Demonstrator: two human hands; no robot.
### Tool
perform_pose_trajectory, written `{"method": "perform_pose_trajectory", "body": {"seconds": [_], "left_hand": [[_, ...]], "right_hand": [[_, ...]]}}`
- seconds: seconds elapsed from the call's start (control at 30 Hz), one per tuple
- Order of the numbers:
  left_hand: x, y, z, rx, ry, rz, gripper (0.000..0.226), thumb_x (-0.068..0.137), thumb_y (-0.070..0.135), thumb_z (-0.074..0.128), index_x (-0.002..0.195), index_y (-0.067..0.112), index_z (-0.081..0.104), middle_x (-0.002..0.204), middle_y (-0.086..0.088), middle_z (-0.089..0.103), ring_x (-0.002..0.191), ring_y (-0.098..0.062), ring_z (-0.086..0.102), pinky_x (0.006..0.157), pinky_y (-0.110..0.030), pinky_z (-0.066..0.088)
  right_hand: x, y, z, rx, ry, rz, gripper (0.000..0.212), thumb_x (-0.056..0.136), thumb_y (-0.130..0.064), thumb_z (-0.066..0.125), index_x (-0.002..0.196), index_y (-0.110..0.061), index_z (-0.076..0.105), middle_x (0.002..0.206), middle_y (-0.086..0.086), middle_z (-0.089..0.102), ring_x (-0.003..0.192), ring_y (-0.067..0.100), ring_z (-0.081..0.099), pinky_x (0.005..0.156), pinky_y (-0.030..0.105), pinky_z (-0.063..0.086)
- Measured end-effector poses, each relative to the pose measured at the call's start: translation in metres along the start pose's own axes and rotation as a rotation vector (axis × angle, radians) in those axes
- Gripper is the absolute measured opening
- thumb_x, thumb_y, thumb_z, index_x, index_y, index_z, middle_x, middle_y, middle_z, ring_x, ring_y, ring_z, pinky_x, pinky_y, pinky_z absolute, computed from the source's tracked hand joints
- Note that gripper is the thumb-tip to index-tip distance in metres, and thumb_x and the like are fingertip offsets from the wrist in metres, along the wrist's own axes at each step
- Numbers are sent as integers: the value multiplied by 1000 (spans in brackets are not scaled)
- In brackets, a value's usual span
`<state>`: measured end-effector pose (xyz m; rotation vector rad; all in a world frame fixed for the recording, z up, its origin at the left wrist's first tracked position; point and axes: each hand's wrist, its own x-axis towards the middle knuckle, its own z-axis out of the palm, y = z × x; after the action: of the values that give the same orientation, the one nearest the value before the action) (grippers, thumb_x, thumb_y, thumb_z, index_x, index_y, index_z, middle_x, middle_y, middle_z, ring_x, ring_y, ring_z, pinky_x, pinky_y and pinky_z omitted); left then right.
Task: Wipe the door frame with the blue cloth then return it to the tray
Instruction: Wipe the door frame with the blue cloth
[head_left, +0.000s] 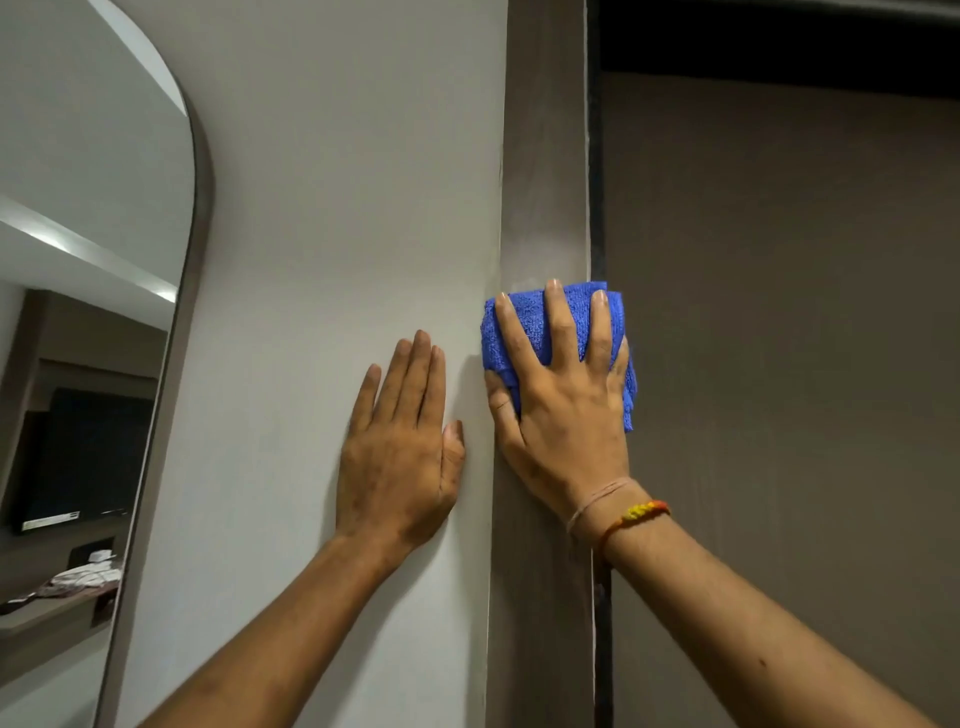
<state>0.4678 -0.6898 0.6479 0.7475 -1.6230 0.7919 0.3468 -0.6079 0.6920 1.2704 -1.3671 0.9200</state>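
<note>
A grey-brown door frame (545, 156) runs top to bottom through the middle of the head view. My right hand (563, 410) presses a folded blue cloth (524, 325) flat against the frame at mid height, fingers spread over it. The cloth sticks out above my fingertips and to the right of my palm. My left hand (402, 457) lies flat on the pale wall (337, 208) just left of the frame, fingers together and holding nothing. No tray is in view.
A brown door (779, 364) fills the right side, with a dark gap (597, 208) beside the frame. An arched mirror (78, 312) hangs on the wall at the left and reflects a dark screen and a shelf with small items.
</note>
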Motion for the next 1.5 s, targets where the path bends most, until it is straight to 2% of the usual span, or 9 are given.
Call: {"method": "perform_pose_trajectory", "body": {"seconds": [0.3,0.43,0.6,0.77,0.93,1.03,1.13,1.33,1.5], "left_hand": [[-5,1,-1,-34,-20,1,65,91,36,16,148,7,6,158,-11,5,147,-23,1,120,-41,6],[-5,2,-1,-23,-21,-1,64,92,35,17,148,6,8,158,-13,8,146,-25,4,119,-42,8],[-4,1,0,-4,-8,-5,63,92,34,22,148,5,12,157,-14,12,146,-26,8,119,-43,11],[-4,1,-1,-16,1,8,63,92,33,21,147,5,13,157,-14,15,145,-26,10,118,-43,12],[-6,1,-2,-29,-1,0,64,91,34,19,148,6,9,158,-12,9,146,-25,5,119,-41,9],[-5,3,-2,-37,-2,-4,64,91,34,19,148,6,10,158,-13,10,146,-25,7,119,-42,10],[-5,4,-1,-32,1,-6,63,92,34,20,147,5,11,157,-14,12,146,-26,8,119,-42,11],[-4,2,-1,-19,4,1,61,93,33,21,147,6,12,157,-14,13,146,-26,9,119,-42,10],[-5,1,0,-24,8,1,64,92,35,20,147,6,8,158,-14,10,146,-24,6,120,-43,10]], "right_hand": [[-87,-7,9,-6,-65,0,62,86,-49,34,145,-30,26,154,15,26,140,43,7,104,70,27],[-33,2,1,16,-31,-40,64,89,-45,44,146,-31,19,157,13,16,142,45,3,109,69,17],[40,2,-6,-1,26,31,63,91,-46,40,146,-34,13,158,11,10,142,43,-1,109,69,10],[-17,-8,8,15,71,54,66,88,-47,40,147,-34,14,158,11,14,143,43,1,109,67,13],[-101,-12,12,-21,-44,33,65,82,-50,36,144,-29,30,152,16,31,137,43,9,101,70,29],[-86,-7,8,-18,-64,1,66,83,-47,42,145,-30,25,153,16,28,138,46,10,102,71,29],[-28,-3,0,20,-24,11,67,87,-44,46,146,-33,16,158,12,13,141,45,1,108,71,17],[1,-9,0,47,55,73,63,90,-61,24,146,-38,9,160,6,3,143,40,-9,108,70,6],[-72,-19,12,59,7,117,57,92,-58,17,146,-38,16,159,6,11,144,40,-2,105,73,19]]}}
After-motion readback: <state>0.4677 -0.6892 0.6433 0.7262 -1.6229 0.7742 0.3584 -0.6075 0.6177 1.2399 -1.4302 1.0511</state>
